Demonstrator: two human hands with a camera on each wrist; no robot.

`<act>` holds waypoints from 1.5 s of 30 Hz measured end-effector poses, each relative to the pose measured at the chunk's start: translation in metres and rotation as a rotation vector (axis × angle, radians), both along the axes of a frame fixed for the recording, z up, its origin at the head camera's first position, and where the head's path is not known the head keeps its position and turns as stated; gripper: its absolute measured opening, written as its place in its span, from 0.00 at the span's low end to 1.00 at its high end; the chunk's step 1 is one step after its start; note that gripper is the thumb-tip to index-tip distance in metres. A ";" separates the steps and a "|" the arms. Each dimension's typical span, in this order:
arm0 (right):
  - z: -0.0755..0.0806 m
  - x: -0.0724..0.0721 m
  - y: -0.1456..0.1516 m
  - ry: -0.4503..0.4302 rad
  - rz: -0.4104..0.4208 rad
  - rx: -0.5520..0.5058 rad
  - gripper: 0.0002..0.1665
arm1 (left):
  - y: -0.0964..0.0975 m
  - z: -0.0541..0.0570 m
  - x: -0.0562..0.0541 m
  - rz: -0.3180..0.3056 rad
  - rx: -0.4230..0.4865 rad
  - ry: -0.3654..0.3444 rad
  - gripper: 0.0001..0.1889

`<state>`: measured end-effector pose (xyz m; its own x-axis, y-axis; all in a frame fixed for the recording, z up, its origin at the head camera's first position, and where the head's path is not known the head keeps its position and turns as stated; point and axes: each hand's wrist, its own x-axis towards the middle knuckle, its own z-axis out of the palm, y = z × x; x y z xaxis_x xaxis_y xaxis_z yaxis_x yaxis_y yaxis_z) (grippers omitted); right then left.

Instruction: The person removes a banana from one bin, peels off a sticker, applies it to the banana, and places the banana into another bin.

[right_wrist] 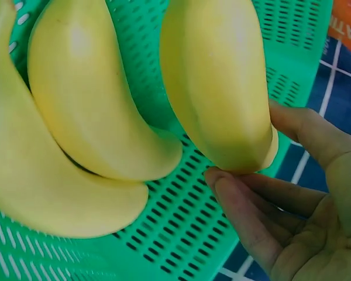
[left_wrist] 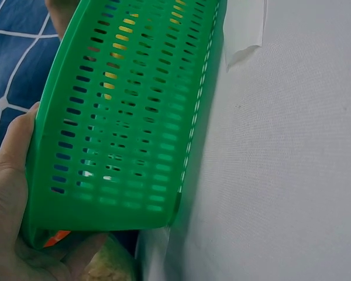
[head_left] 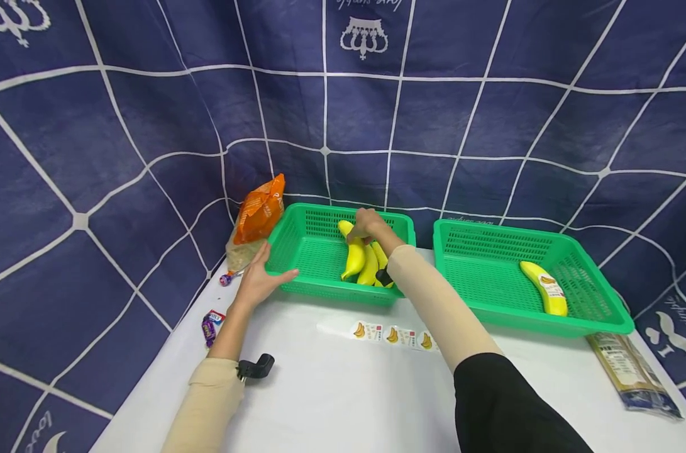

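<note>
Your right hand [head_left: 368, 224] pinches a banana [head_left: 354, 259]; likely light, firm, smooth, best held mid-body. Left hand [head_left: 256, 281] spread, basket [head_left: 326, 291] corner against fingers.

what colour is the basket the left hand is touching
Green; the basket shows best in the left wrist view.

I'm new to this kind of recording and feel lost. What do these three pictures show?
No robot here: a person works bare-handed. The first, wide picture comes from a camera on the head, the second from the left wrist, the third from the right wrist. On the white table are a left green basket with three bananas, a right green basket with one labelled banana, a strip of banana stickers, an orange bag, small wrapped items and a flat packet. The right hand pinches one of the three bananas; the left hand rests against the left green basket's corner.
</note>
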<state>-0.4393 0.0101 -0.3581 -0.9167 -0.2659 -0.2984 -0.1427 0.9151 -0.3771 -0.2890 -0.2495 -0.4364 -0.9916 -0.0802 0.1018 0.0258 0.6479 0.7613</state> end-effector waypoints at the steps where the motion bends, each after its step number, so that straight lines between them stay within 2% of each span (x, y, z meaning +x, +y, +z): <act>1: 0.002 0.002 0.003 -0.002 -0.008 -0.014 0.23 | 0.001 -0.001 -0.001 0.001 0.002 -0.001 0.61; 4: 0.010 0.007 0.011 0.013 -0.017 -0.042 0.23 | 0.004 -0.002 -0.003 -0.001 -0.005 -0.001 0.61; 10: 0.033 0.020 0.031 0.117 -0.023 -0.077 0.19 | 0.006 -0.002 -0.006 0.002 -0.004 0.003 0.61; 15: 0.052 0.039 0.045 0.194 -0.058 -0.069 0.17 | 0.003 0.002 -0.005 0.004 -0.013 -0.014 0.61; 22: 0.068 0.066 0.062 0.235 -0.053 -0.061 0.21 | -0.005 0.004 -0.003 0.012 -0.013 -0.018 0.60; 30: 0.075 0.096 0.087 0.283 -0.049 -0.041 0.29 | -0.006 0.004 -0.004 0.009 -0.013 -0.033 0.59; 39: 0.079 0.134 0.116 0.188 -0.088 -0.025 0.25 | 0.002 0.005 0.000 0.008 -0.003 -0.056 0.60; 45: 0.073 0.162 0.133 0.177 -0.074 -0.050 0.26 | 0.007 0.005 0.000 0.001 0.002 -0.054 0.60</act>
<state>-0.2774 0.1426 -0.2847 -0.9713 -0.2062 -0.1187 -0.1439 0.9063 -0.3975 -0.2893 -0.2428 -0.4313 -0.9955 -0.0814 0.0484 -0.0158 0.6467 0.7626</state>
